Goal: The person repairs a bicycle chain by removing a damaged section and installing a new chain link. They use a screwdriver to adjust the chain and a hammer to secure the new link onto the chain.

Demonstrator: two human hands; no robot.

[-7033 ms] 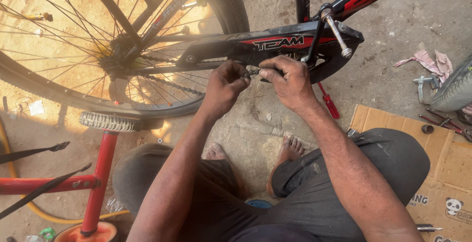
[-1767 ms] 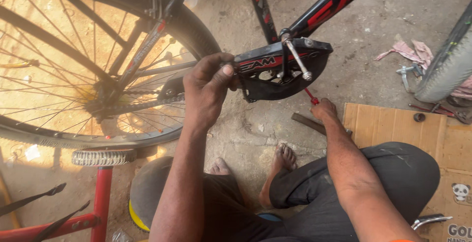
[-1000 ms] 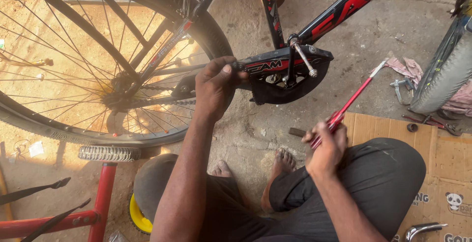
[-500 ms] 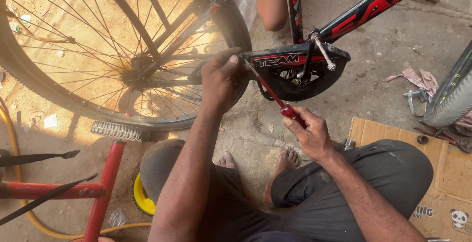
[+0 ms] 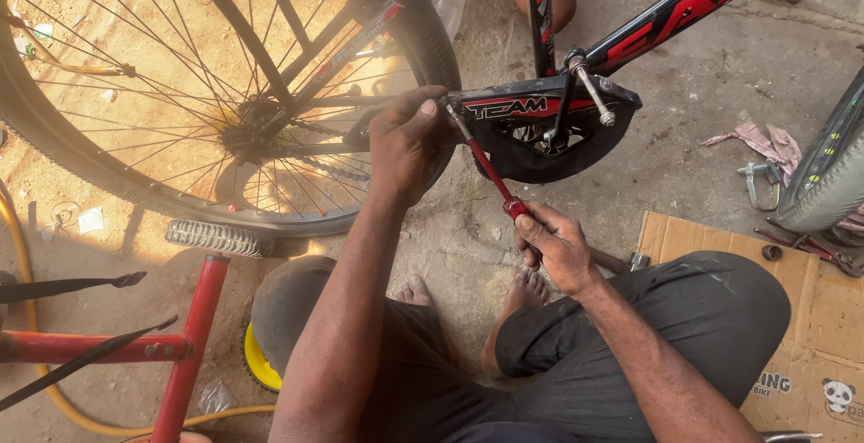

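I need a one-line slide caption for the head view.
Left hand steadies black plastic chain guard; right hand drives red-handled screwdriver into it.

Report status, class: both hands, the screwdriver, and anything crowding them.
Left hand grips chain guard end. Right hand holds red screwdriver, tip at guard. Rear wheel close left; pedal crank beside.

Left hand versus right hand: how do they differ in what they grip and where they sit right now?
The left hand is raised, pressed against the front end of the black chain guard by the rear wheel; the right hand sits lower, nearer the knees. The left hand steadies the guard beside the tool's tip; the right hand is closed round the red screwdriver handle. Both are bare and meet the same screwdriver, one at each end.
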